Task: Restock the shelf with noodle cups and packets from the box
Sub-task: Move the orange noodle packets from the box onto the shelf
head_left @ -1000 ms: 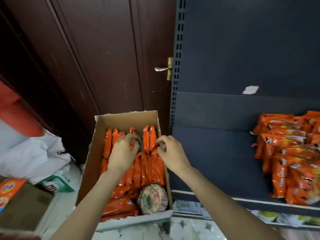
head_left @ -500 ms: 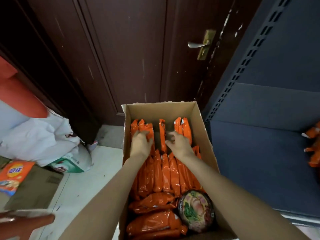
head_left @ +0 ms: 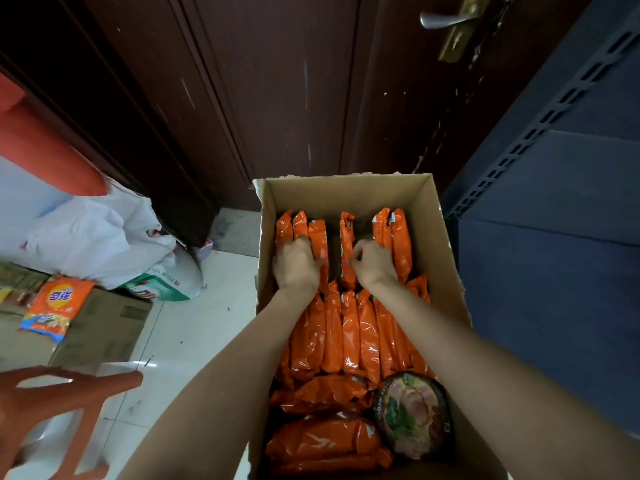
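Many glossy orange noodle packets, upright

Both forearms are bare to the frame's edge; left hand and right hand wear no gloves, rings or watch

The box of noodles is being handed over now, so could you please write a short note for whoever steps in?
Left hand: gripping the far-left upright packets in the box.
Right hand: pinching the single packet mid-row.
Near row of packets stands packed; the noodle cup lies at the near-right corner.
Nothing lifted out yet.
Left: move packets and cup to the shelf on the right.
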The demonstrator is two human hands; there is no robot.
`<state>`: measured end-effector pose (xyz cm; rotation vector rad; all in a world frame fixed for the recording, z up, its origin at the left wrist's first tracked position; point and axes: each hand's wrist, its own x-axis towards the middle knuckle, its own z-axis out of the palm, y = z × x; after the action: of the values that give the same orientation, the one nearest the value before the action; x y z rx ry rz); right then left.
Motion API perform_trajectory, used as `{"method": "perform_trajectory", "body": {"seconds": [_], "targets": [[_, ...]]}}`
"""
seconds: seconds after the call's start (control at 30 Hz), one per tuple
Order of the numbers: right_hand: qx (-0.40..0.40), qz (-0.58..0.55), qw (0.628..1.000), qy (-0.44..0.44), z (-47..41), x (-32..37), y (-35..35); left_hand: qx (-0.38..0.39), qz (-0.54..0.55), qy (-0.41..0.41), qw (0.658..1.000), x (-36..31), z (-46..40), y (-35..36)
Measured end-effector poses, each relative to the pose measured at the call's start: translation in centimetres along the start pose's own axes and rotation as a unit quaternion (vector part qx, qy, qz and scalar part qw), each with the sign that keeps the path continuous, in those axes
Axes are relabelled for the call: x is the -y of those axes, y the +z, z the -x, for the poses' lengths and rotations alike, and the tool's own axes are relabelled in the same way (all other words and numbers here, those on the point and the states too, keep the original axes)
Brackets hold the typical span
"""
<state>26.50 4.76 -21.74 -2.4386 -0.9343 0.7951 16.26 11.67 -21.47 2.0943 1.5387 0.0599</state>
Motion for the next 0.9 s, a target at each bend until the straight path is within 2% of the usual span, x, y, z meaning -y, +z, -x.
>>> {"method": "perform_trajectory", "body": {"seconds": [0.23,0.37,0.47,0.6,0.9], "targets": [[-0.012,-0.029,0.999,-0.023,0.3,0.1,-0.4,0.003,-0.021,0.015,1.0,-0.3,-0.4,0.1],[-0.045,-0.068,0.996,-0.048,1.3,0.3,-2.5,-0.014,0.074,0.056,0.996,-0.9,0.6,-1.1],[-0.075,-0.098,0.991,-0.057,2.4,0.8,-4.4,-0.049,0.154,0.095,0.982,-1.4,1.4,-3.3],[-0.114,-0.175,0.976,-0.056,4.1,1.8,-6.5,-0.056,0.232,0.131,0.962,-2.0,2.8,-7.0],[-0.221,-0.269,0.931,-0.106,10.5,2.6,-13.6,-0.1,0.322,0.276,0.9,-6.8,7.3,-11.8]]}}
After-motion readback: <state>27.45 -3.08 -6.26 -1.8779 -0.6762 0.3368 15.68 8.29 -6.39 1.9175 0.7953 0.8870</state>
